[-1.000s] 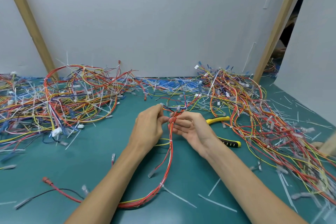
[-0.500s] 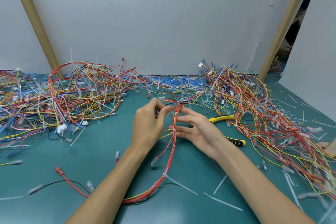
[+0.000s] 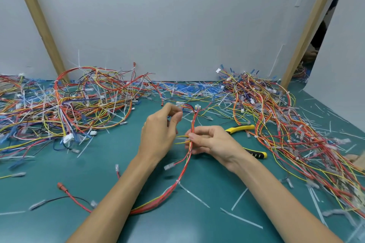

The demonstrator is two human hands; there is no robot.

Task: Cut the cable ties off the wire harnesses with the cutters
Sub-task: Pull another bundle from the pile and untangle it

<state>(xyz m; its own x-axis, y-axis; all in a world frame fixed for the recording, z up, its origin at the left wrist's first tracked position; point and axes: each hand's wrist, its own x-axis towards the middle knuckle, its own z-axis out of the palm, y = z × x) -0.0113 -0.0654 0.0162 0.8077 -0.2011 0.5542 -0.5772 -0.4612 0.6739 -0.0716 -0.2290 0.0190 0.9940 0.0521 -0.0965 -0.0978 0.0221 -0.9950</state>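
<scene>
A red, orange and yellow wire harness curves across the green table in front of me. My right hand pinches its bundle at mid-length between thumb and fingertips. My left hand is raised beside it, thumb and fingers pinching something small and pale near the harness's upper branches. A white cable tie still wraps the harness lower down. The yellow-and-black cutters lie on the table behind my right hand, partly hidden by it, held by neither hand.
Large tangled harness piles lie at the left and right. Cut tie strips litter the green table. A red-tipped loose wire lies near left. White wall panels with wooden posts close the back.
My right hand went from flat and open beside the harness to pinching the bundle lower down. My left hand lifted slightly, its fingertips closing near the harness's top.
</scene>
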